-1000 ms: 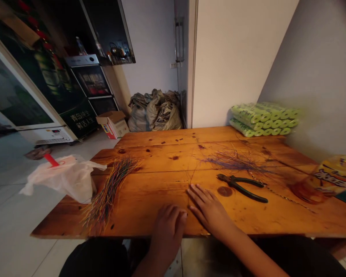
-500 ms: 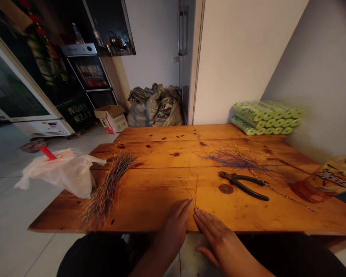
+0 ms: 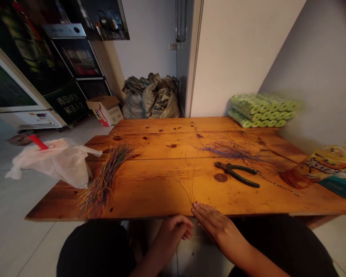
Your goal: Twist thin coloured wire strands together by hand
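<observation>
The left hand [image 3: 173, 232] curls loosely at the near edge of the desk [image 3: 161, 198], and the right hand [image 3: 222, 227] lies flat, its fingers [image 3: 209, 215] pressed together just beside two thin wires [image 3: 189, 190].

You are facing a wooden table [image 3: 150, 184]. On its left side, a bundle of wires [image 3: 106, 177] is lying just beside a plastic bag [image 3: 52, 161]. Toward the right, pliers [image 3: 236, 174] are lying in front of a tangle of loose wires [image 3: 230, 151]. Stacked rolls [image 3: 262, 110] are sitting at the table's far right corner, against the wall [image 3: 320, 77], while sacks [image 3: 150, 98] are sitting on the floor behind the table, just right of a cardboard box [image 3: 104, 110].
</observation>
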{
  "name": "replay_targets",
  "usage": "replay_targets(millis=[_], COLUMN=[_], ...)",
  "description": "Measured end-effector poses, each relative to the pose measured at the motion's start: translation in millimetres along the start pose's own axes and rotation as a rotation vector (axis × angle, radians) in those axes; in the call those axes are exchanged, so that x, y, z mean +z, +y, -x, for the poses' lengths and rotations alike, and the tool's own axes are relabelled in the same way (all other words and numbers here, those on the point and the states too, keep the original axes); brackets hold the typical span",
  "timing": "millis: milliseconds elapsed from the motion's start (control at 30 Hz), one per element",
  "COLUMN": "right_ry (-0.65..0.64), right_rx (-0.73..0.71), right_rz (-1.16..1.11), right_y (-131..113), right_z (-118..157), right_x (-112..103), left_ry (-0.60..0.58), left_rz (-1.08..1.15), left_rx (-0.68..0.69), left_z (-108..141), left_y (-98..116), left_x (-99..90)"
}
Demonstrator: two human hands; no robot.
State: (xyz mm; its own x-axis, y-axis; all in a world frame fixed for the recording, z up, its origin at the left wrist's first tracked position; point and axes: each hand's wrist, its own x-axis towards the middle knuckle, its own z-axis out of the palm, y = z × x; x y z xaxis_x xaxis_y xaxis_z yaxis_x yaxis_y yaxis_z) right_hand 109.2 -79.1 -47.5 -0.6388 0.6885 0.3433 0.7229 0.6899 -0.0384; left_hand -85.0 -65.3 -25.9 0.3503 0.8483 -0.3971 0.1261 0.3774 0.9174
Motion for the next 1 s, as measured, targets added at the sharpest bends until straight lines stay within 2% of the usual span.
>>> replay_targets(millis=[100,233,333,500,600,700,767,800,900,933,1000], right_ry=[0.028,0.022,-0.002,-0.020,-0.023,-0.113,-0.105,-0.056,0.138,0.136,0.051], right_rx=[-0.007,0.003,0.038,0.042,0.070,0.144,0.259,0.379,0.880,0.970,1.046], right_rz=[-0.016,-0.068,-0.127,-0.229,-0.315,-0.568,-0.844,-0.978,-1.242,-1.337,-1.592], right_y=[-2,-12,-22,-36,-42,-40,-31,-25,-10,-7,-7], right_z=[0,7,17,29,29,30,30,30,21,15,2], right_x=[-4,-11,-14,-23,-35,-48,-52,-52,-48,-45,-40], left_ry=[-0.170,-0.221,-0.284,-0.284,-0.222,-0.173,-0.203,-0.229,-0.320,-0.354,-0.416], left_rz=[0.207,0.616,0.822,0.784,0.701,0.614,0.567,0.540,0.451,0.435,0.438], left_rx=[-0.183,-0.204,-0.237,-0.243,-0.204,-0.166,-0.113,-0.085,-0.040,-0.032,-0.019], left_z=[-2,-5,-9,-10,-5,1,5,6,8,8,9], left_y=[-5,-7,-14,-30,-30,-23,-16,-12,-6,-5,-6], left_x=[5.4,17.1,23.3,27.9,29.3,28.0,26.2,25.6,26.4,27.6,30.3])
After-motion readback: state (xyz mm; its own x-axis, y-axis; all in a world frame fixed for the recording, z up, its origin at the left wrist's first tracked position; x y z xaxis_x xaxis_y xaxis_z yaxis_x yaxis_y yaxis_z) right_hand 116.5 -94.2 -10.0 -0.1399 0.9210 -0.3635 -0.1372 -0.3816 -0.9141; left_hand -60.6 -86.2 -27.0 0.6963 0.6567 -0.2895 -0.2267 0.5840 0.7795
